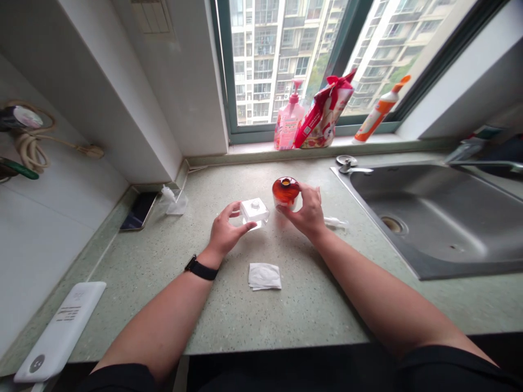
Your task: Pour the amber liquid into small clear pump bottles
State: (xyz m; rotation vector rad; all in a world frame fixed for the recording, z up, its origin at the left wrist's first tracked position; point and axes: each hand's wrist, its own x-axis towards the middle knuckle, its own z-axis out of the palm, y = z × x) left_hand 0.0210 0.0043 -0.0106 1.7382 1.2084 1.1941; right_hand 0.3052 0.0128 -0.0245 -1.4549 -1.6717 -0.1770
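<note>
My left hand is closed around the sides of a clear square bottle, thumb in front and fingers behind. Its short neck shows no cap. Just to the right, my right hand grips a round amber bottle from its right side; its open neck faces up. A clear pump head lies on the counter behind my right wrist. Toward me, a folded white tissue lies flat. Whether the bottles' bases touch the counter I cannot tell for certain.
A steel sink is set into the counter at right. By the left wall are a dark phone, a clear plastic piece and a white power bank. On the sill stand a pink pump bottle, a red bag and an orange-white bottle.
</note>
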